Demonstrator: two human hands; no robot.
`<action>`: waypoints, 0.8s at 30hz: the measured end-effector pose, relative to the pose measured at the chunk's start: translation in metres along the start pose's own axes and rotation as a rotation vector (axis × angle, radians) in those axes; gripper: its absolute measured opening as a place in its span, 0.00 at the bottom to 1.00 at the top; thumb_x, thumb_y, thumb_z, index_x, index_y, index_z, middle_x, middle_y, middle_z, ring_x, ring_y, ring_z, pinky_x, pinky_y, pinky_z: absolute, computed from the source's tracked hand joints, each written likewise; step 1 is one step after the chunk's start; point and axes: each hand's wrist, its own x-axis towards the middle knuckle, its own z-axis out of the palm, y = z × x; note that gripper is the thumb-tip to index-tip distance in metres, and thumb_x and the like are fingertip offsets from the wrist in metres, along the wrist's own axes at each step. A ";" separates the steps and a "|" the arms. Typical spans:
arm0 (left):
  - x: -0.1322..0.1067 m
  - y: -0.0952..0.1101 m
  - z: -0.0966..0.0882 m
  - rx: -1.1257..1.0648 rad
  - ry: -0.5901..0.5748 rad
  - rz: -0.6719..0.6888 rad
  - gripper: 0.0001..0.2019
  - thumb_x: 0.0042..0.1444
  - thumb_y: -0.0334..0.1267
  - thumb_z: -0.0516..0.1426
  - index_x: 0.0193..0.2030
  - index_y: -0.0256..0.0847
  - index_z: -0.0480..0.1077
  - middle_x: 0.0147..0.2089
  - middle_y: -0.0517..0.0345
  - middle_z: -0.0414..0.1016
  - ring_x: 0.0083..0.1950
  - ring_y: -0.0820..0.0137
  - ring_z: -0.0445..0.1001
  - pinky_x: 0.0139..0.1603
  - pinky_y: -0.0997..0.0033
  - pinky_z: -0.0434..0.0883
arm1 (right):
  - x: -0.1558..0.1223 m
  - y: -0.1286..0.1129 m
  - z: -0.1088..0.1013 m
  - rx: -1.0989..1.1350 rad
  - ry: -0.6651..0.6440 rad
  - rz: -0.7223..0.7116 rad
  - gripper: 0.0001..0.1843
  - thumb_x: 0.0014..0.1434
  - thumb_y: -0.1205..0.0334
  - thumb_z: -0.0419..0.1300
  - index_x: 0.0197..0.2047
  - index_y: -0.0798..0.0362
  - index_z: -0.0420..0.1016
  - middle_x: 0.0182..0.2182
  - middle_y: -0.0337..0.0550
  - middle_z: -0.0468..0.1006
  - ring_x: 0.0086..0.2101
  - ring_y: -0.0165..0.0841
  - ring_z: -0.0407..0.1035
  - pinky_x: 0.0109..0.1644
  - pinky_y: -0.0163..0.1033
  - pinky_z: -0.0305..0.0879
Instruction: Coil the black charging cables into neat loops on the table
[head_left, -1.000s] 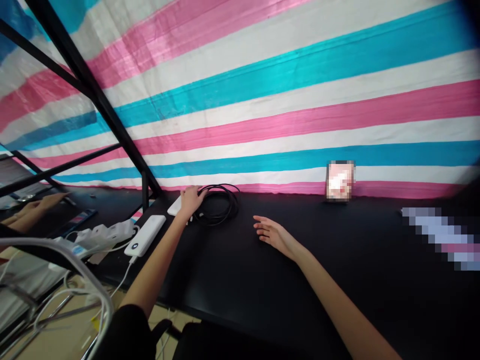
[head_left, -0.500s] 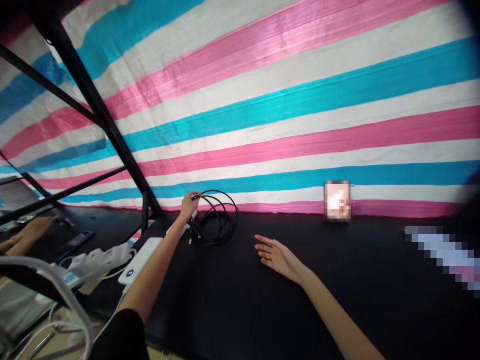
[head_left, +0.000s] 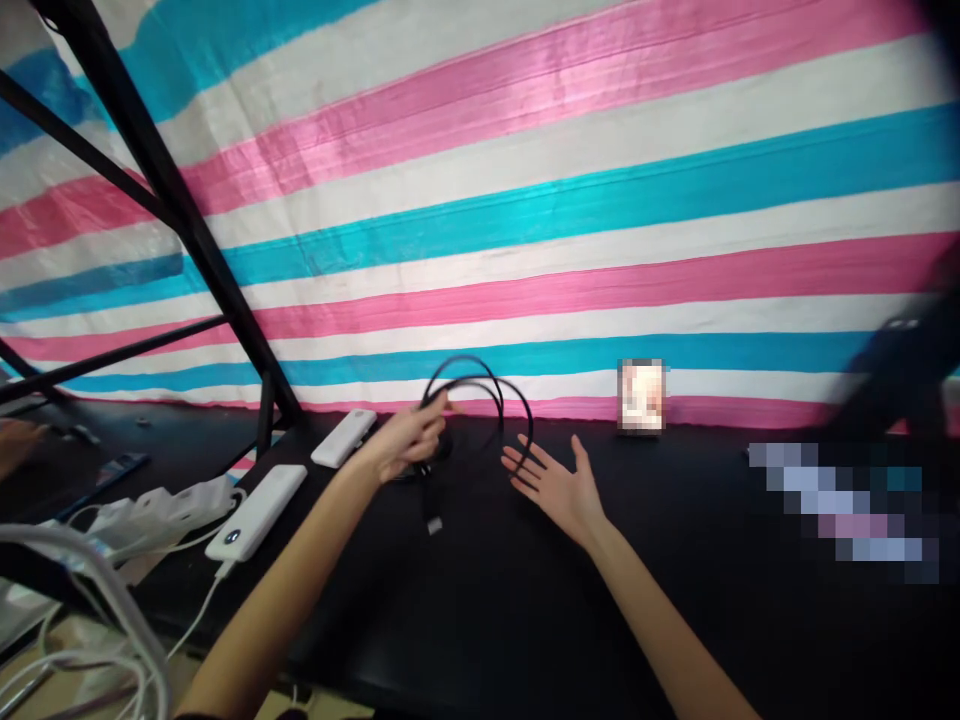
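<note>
Held up over the black table (head_left: 465, 620) is a loosely coiled black cable (head_left: 529, 412), gripped in the closed fingers of my left hand (head_left: 411, 440). One end of it, a plug with a pale metal tip (head_left: 435, 524), dangles below that hand. My right hand (head_left: 559, 485) is open, palm turned up and fingers spread, close beside the right side of the loops. Whether its fingertips touch the cable I cannot tell. Behind my left wrist lies a white power bank (head_left: 344, 438).
Nearer on the left lies another white power bank (head_left: 256, 512) with a white cord. Beyond it are a white power strip (head_left: 161, 512), a phone (head_left: 112, 480) and another person's hand (head_left: 19, 443). Black metal bars (head_left: 191, 235) rise at left. A striped sheet (head_left: 570, 220) hangs behind; blurred-out items are at right.
My left hand has lifted the coiled cable off the table and brought it right and nearer. My right hand has spread its fingers and turned upward beside it. The view has shifted slightly right.
</note>
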 end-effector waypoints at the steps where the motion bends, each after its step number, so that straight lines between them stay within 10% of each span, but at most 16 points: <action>1: 0.001 -0.021 0.008 0.017 -0.057 -0.066 0.21 0.56 0.55 0.50 0.39 0.37 0.67 0.16 0.75 0.43 0.12 0.83 0.40 0.12 0.80 0.43 | -0.002 -0.004 -0.001 -0.016 0.016 -0.033 0.34 0.59 0.37 0.42 0.54 0.53 0.68 0.49 0.53 0.74 0.50 0.41 0.68 0.49 0.44 0.65; 5: 0.008 -0.089 0.025 0.173 0.059 -0.069 0.25 0.54 0.56 0.50 0.48 0.37 0.61 0.18 0.70 0.58 0.17 0.74 0.63 0.19 0.75 0.60 | 0.001 -0.001 -0.011 -0.460 0.180 -0.128 0.26 0.51 0.48 0.60 0.52 0.49 0.68 0.45 0.48 0.77 0.32 0.34 0.74 0.25 0.34 0.66; 10: 0.015 -0.102 0.014 0.583 0.300 0.200 0.22 0.56 0.50 0.53 0.53 0.39 0.64 0.38 0.54 0.70 0.40 0.67 0.70 0.43 0.65 0.66 | 0.011 0.014 -0.024 -1.054 0.220 -0.399 0.21 0.50 0.49 0.61 0.43 0.55 0.75 0.20 0.39 0.74 0.10 0.24 0.54 0.13 0.32 0.48; 15: 0.024 -0.121 -0.016 1.249 0.380 0.212 0.22 0.61 0.45 0.48 0.60 0.40 0.61 0.53 0.47 0.69 0.54 0.59 0.66 0.52 0.59 0.61 | 0.005 0.011 -0.031 -1.330 0.459 -0.610 0.15 0.54 0.50 0.57 0.39 0.48 0.77 0.27 0.42 0.76 0.22 0.34 0.67 0.25 0.38 0.61; 24: 0.020 -0.152 -0.057 1.385 0.382 0.174 0.15 0.61 0.41 0.49 0.50 0.43 0.70 0.47 0.51 0.73 0.49 0.59 0.68 0.46 0.62 0.64 | 0.016 0.027 -0.048 -1.439 0.486 -0.734 0.10 0.47 0.60 0.62 0.35 0.49 0.77 0.41 0.50 0.72 0.43 0.46 0.65 0.50 0.51 0.59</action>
